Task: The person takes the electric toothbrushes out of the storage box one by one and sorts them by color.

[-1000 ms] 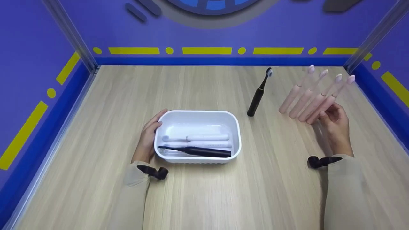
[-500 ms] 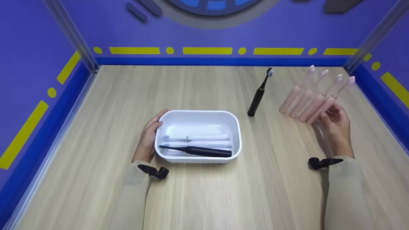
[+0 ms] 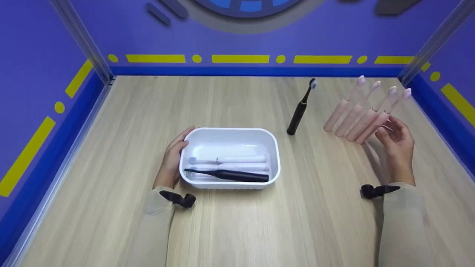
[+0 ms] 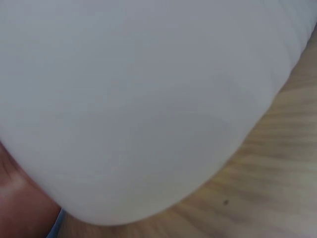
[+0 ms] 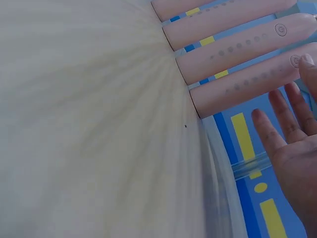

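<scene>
On my head feed, a blue wall [image 3: 237,44] with yellow bars stands at 12 o'clock and the pale wood tabletop [image 3: 230,226] runs down to 6. Beige sleeves [image 3: 150,233] enter at 7 and 4 o'clock. The white bin [image 3: 230,142] sits near the middle; I take it as my clock centre. The left hand [image 3: 172,157] is clamped on its wall at 9 o'clock, thumb at the rim. The right hand [image 3: 399,148] is well apart from it, at 3 o'clock, thumb and fingers parted at the nearest pink brush [image 3: 374,127]; I can't tell whether they touch it. That one ends a row of four pink brushes [image 3: 350,120], all standing, between 2 and 3 o'clock. A black brush [image 3: 298,115] stands at 2 o'clock. Inside the bin, in its 6 o'clock half, I count two white brushes [image 3: 243,159] and a second black brush [image 3: 241,175], lying with heads toward 9; what lies under the black one I can't make out. My right wrist feed shows round buttons [image 5: 281,30] on the pink handles.
</scene>
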Action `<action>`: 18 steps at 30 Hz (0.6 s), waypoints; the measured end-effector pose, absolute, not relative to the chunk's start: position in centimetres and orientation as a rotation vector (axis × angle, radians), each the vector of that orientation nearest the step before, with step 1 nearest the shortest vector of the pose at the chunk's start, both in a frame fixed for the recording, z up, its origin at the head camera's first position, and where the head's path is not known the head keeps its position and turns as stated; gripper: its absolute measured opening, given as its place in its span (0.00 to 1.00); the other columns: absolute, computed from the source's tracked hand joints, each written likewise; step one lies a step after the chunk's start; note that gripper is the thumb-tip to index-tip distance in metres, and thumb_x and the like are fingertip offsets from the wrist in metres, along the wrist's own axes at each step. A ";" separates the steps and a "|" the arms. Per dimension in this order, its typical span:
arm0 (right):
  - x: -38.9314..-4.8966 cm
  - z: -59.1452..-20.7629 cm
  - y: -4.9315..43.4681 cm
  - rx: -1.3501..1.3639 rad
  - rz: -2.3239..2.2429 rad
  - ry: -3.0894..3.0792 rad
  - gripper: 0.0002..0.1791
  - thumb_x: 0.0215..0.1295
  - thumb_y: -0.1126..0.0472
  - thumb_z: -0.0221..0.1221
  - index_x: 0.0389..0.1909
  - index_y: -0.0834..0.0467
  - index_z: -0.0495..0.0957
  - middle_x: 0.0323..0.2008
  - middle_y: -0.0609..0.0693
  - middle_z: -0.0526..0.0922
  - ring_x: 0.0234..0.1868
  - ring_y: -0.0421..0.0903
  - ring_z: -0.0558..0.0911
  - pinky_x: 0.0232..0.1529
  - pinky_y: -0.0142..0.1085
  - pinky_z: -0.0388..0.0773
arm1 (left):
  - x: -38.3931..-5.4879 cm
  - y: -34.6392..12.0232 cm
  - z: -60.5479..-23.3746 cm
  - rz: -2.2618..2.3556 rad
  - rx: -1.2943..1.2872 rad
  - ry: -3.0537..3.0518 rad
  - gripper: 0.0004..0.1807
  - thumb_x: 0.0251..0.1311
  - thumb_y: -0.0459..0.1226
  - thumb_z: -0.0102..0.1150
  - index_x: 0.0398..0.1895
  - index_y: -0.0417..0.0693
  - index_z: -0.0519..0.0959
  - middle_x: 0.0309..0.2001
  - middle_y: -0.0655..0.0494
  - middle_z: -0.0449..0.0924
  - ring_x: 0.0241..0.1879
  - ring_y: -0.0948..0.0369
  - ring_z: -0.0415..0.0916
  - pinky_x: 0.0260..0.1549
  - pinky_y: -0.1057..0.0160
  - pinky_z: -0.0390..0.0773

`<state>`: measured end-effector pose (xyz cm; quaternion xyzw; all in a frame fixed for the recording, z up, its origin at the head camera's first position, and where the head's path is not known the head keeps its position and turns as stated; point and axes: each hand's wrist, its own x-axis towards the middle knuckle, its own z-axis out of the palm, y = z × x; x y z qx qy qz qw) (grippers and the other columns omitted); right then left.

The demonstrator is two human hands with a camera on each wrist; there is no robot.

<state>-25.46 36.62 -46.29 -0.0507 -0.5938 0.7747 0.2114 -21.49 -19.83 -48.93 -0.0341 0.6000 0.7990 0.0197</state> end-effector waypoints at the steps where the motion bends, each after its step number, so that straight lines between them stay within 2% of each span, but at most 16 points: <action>1: -25.5 -46.2 36.6 -0.154 2.155 -1.617 0.25 0.58 0.76 0.60 0.58 0.62 0.71 0.49 0.52 0.78 0.50 0.44 0.78 0.43 0.26 0.81 | -21.5 -19.9 -48.9 2.479 -0.103 1.864 0.27 0.67 0.30 0.32 0.71 0.42 0.62 0.74 0.54 0.57 0.74 0.61 0.52 0.73 0.62 0.50; 10: -25.2 -44.9 36.3 -0.130 2.152 -1.352 0.21 0.53 0.75 0.64 0.50 0.66 0.75 0.41 0.58 0.80 0.43 0.50 0.82 0.42 0.33 0.83 | -21.5 -19.8 -48.9 2.478 -0.112 1.864 0.27 0.67 0.31 0.33 0.70 0.43 0.63 0.74 0.54 0.58 0.73 0.61 0.52 0.73 0.62 0.51; 18: -24.6 -42.9 35.2 -0.038 2.082 -1.303 0.22 0.52 0.71 0.67 0.50 0.69 0.76 0.41 0.61 0.80 0.42 0.51 0.83 0.45 0.35 0.82 | -21.4 -19.8 -48.7 2.456 -0.147 1.875 0.27 0.68 0.31 0.33 0.71 0.45 0.63 0.74 0.56 0.57 0.74 0.62 0.52 0.73 0.64 0.51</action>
